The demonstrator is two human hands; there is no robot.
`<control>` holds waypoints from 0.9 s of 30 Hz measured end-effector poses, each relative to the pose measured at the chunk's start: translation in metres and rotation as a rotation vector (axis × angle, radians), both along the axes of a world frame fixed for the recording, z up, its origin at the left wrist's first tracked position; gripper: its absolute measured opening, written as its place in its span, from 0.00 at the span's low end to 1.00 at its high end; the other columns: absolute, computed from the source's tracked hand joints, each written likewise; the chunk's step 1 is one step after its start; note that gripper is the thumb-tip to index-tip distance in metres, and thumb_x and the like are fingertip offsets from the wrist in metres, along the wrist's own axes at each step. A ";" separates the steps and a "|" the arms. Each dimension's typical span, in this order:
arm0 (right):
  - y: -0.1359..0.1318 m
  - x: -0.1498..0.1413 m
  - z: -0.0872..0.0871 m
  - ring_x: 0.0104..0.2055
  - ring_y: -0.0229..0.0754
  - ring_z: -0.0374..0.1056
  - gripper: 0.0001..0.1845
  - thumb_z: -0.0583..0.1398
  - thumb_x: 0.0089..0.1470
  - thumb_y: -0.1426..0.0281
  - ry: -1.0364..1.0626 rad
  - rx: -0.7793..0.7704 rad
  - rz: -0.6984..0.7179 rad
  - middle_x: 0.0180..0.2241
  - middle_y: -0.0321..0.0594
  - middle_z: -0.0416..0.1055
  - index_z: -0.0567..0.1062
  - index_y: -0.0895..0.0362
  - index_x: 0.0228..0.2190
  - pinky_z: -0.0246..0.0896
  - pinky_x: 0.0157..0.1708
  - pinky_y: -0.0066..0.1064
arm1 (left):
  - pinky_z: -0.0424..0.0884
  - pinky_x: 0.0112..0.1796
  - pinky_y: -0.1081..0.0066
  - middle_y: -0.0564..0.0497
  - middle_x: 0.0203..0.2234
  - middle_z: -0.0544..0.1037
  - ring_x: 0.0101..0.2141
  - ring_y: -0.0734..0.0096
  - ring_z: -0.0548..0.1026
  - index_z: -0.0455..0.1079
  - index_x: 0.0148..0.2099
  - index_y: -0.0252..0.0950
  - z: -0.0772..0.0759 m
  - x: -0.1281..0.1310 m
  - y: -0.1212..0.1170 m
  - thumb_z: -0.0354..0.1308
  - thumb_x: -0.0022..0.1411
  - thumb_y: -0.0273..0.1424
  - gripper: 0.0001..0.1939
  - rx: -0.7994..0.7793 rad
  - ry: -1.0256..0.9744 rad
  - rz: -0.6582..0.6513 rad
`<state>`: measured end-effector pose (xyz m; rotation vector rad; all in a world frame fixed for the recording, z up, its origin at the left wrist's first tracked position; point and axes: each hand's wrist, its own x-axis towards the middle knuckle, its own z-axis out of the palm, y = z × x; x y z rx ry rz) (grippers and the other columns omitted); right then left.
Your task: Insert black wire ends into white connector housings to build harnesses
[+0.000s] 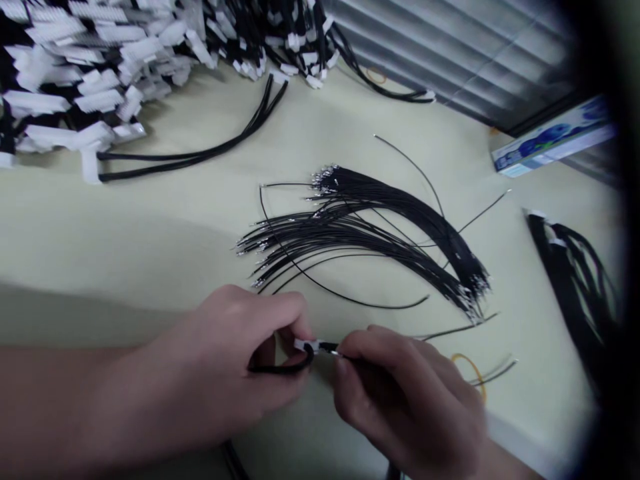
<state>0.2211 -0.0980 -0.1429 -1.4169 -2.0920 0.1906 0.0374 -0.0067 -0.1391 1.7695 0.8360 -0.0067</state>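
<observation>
Your left hand (pixel 235 360) pinches a white connector (pixel 305 345); your right hand (pixel 400 393) holds a black wire (pixel 329 347) at it. A tilted tip could bend or miss.

Glossy black plastic-coated wires (pixel 380 227) with shiny metal tips lie on a smooth matt table (pixel 125 227).

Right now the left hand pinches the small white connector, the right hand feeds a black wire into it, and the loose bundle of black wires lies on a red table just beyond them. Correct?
Not quite: the head view shows the table is pale yellow-green, not red. The rest stands: the left hand pinches the white connector, the right hand holds a black wire at it, and the loose bundle of black wires lies just beyond.
</observation>
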 end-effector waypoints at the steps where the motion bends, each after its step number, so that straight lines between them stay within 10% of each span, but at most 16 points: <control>1: 0.000 0.000 0.000 0.21 0.29 0.58 0.03 0.57 0.57 0.78 -0.023 0.009 0.001 0.20 0.31 0.63 0.66 0.60 0.33 0.54 0.20 0.24 | 0.55 0.18 0.84 0.63 0.12 0.61 0.16 0.84 0.56 0.69 0.33 0.39 0.000 0.000 0.000 0.57 0.53 0.29 0.03 0.002 0.001 0.003; 27: -0.006 0.004 -0.008 0.29 0.33 0.63 0.10 0.60 0.55 0.82 -0.023 0.004 0.107 0.29 0.37 0.69 0.68 0.64 0.40 0.59 0.28 0.27 | 0.57 0.18 0.86 0.62 0.15 0.66 0.17 0.84 0.61 0.69 0.32 0.40 -0.004 -0.002 -0.001 0.58 0.54 0.31 0.02 0.020 -0.011 0.016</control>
